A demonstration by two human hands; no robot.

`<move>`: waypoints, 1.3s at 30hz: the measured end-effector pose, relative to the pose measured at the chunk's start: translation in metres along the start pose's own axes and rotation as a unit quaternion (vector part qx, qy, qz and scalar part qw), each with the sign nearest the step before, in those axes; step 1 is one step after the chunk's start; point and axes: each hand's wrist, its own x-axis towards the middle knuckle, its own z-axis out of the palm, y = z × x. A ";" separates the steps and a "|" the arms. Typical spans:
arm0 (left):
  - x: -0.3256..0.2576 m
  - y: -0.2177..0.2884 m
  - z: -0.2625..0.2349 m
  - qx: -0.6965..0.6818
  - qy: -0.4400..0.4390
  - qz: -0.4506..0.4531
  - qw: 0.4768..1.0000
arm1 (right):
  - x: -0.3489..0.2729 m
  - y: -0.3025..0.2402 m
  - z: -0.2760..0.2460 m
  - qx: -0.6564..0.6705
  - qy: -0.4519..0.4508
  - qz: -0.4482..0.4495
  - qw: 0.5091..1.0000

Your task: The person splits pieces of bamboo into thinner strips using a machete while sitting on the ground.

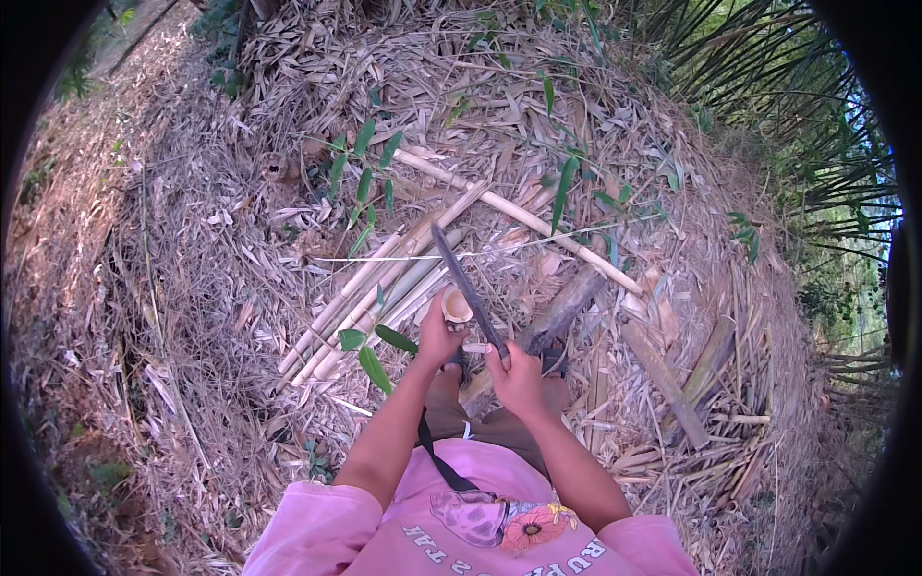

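Head view: from my end of the link, I see the left hand (439, 333) wrapped around the bamboo piece (456, 306), its pale hollow end facing up, and the right hand (519, 372) clamped on the handle of the knife (468, 288), whose dark blade angles up and left, just beside the piece. I'd judge the piece already cut to a short length; whether more trimming is left, I can't tell. Beyond the left hand lie long poles (336, 307), side by side on dry leaves, with another pole (595, 263) crossing near their far ends; these look uncut into short pieces.
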 end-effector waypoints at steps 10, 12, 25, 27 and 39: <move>0.025 -0.027 -0.009 -0.034 -0.126 0.054 0.990 | 0.006 0.011 0.007 -0.115 0.025 -0.036 0.992; 0.027 -0.029 -0.009 -0.020 -0.134 0.056 0.989 | 0.005 0.013 0.008 -0.109 0.029 -0.038 0.993; 0.019 0.000 -0.006 -0.027 -0.106 0.062 0.992 | 0.009 0.032 0.028 -0.112 0.077 -0.058 0.989; 0.016 0.001 -0.003 -0.009 -0.102 0.026 0.994 | 0.003 0.036 0.027 -0.088 0.083 -0.076 0.990; 0.007 0.025 -0.012 0.035 -0.095 -0.019 0.995 | 0.010 0.027 0.028 -0.163 0.048 -0.012 0.985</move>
